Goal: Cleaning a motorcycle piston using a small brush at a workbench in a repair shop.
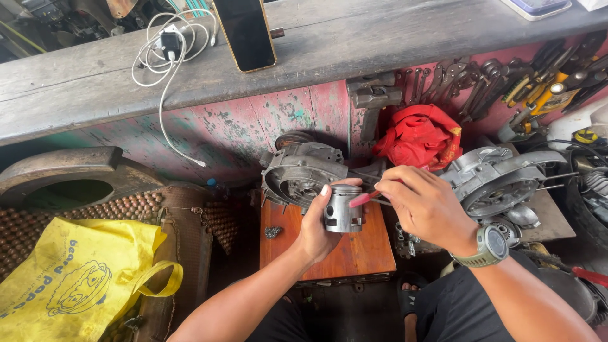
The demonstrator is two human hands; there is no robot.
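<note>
Piston: grey metal, cylindrical, with a round side hole; held upright above a small orange-brown wooden stool, clear of its top. Left hand: closed around the piston's left side, thumb up along its wall. Right hand: closed on a slim tool with a red handle, tip end directed at the piston's upper rim; a grey-green wristwatch on that wrist. Engine crankcase, left: grey cast housing, standing just behind the piston at the stool's far edge. Engine crankcase, right: lighter grey casting, beside the right hand. Red cloth: bunched against the painted wall between the two housings. Hand tools: pliers and wrenches hung in a row at upper right. Wooden shelf: above, carrying a leaning phone and a white charger cable. Yellow bag: lower left, well apart.
</note>
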